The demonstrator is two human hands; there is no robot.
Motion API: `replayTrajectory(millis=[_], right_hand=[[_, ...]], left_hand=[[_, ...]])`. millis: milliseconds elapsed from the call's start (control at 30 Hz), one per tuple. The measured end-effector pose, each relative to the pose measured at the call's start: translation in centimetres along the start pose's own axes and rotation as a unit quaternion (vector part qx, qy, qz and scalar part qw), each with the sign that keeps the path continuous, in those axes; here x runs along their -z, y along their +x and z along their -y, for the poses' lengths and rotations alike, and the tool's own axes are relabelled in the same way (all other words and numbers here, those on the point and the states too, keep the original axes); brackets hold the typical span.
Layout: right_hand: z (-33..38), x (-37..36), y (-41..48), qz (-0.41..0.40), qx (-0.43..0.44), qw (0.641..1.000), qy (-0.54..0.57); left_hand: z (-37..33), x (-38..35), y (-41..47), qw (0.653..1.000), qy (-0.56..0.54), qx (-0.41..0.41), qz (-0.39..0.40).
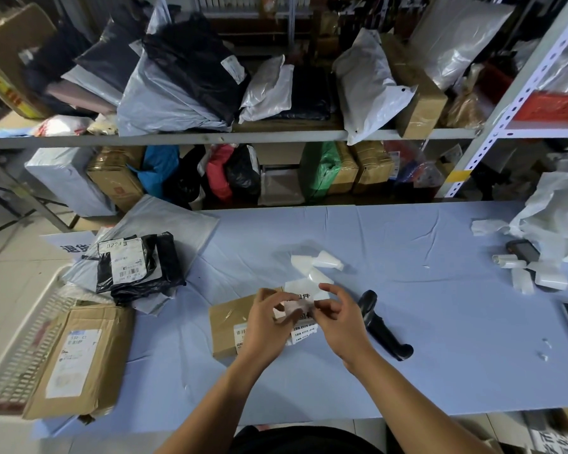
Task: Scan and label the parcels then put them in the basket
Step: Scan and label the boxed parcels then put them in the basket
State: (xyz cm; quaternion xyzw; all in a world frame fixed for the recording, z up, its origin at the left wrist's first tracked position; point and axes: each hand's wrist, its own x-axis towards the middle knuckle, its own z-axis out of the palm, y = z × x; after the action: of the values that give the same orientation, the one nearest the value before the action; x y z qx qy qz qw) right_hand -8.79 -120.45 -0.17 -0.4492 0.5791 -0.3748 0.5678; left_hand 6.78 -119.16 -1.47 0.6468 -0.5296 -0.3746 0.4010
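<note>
A small brown cardboard parcel (pixel 227 326) lies on the blue table in front of me. Above it my left hand (pixel 266 322) and my right hand (pixel 336 317) pinch a white label strip (pixel 300 291) printed with black characters; its lower end hangs over the parcel. A black handheld scanner (pixel 382 326) lies on the table just right of my right hand. The white plastic basket (pixel 30 339) stands at the table's left end, with a large brown box (pixel 79 358) leaning on its rim. A black bagged parcel (pixel 138 267) with labels rests on grey mailers behind it.
Curled label backings (pixel 322 262) lie beyond my hands, more of the backing scraps (pixel 532 273) at the far right beside a dark handheld device (pixel 522 250) and crumpled white plastic (pixel 551 208). Metal shelves (pixel 210 137) packed with parcels stand behind the table.
</note>
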Motion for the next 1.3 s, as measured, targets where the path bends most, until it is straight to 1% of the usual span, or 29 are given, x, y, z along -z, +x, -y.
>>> replayTrajectory(millis=[100,167,333,467,567,633,700,767,867,933,1000,1067,1167,1233,1300], right_hand=[[-0.1,0.2,0.3,0.000,0.019,1.000,-0.020],[-0.1,0.3,0.3,0.004,0.037,0.998,-0.048],[0.1,0.4,0.1,0.015,0.075,0.992,-0.104],[0.0,0.5,-0.1,0.013,0.104,0.983,-0.150],[0.1,0.5,-0.2,0.024,0.113,0.977,-0.182],[0.2,0.5,-0.2,0.024,0.109,0.977,-0.182],[0.1,0.5,-0.1,0.019,0.106,0.978,-0.176],[-0.1,0.6,0.1,0.014,0.097,0.980,-0.176],[-1.0,1.0,0.6,0.003,0.066,0.983,-0.174],[-1.6,1.5,1.3,0.001,0.036,0.983,-0.180],[-2.0,2.3,1.8,-0.006,-0.006,0.985,-0.174],[-2.1,3.2,2.2,-0.023,-0.050,0.982,-0.179],[-2.6,4.5,2.8,-0.074,-0.103,0.967,-0.221],[-2.9,4.8,3.1,-0.111,-0.131,0.951,-0.256],[-2.6,4.4,3.0,-0.131,-0.130,0.938,-0.293]], left_hand=[[0.6,0.1,0.4,0.992,0.093,-0.085,-0.009],[0.7,0.0,0.8,0.985,0.122,-0.120,-0.013],[0.5,-0.4,1.1,0.977,0.161,-0.138,0.020],[0.5,-0.4,1.1,0.975,0.172,-0.140,0.028],[0.3,-0.2,0.8,0.979,0.159,-0.127,0.033],[0.1,-0.2,0.5,0.984,0.138,-0.108,0.033],[-0.3,-0.2,0.3,0.994,0.091,-0.061,0.028],[-1.0,-0.4,0.1,1.000,0.009,0.012,0.001],[-1.5,-0.1,0.2,0.986,-0.116,0.102,-0.063],[-1.2,0.3,0.4,0.975,-0.157,0.136,-0.084],[-0.9,0.7,0.5,0.968,-0.171,0.154,-0.099],[-1.0,1.0,0.7,0.964,-0.163,0.169,-0.124],[-1.4,1.6,0.8,0.968,-0.092,0.167,-0.161],[-1.6,2.0,0.8,0.974,-0.032,0.144,-0.172],[-1.4,2.1,0.9,0.978,0.039,0.104,-0.178]])
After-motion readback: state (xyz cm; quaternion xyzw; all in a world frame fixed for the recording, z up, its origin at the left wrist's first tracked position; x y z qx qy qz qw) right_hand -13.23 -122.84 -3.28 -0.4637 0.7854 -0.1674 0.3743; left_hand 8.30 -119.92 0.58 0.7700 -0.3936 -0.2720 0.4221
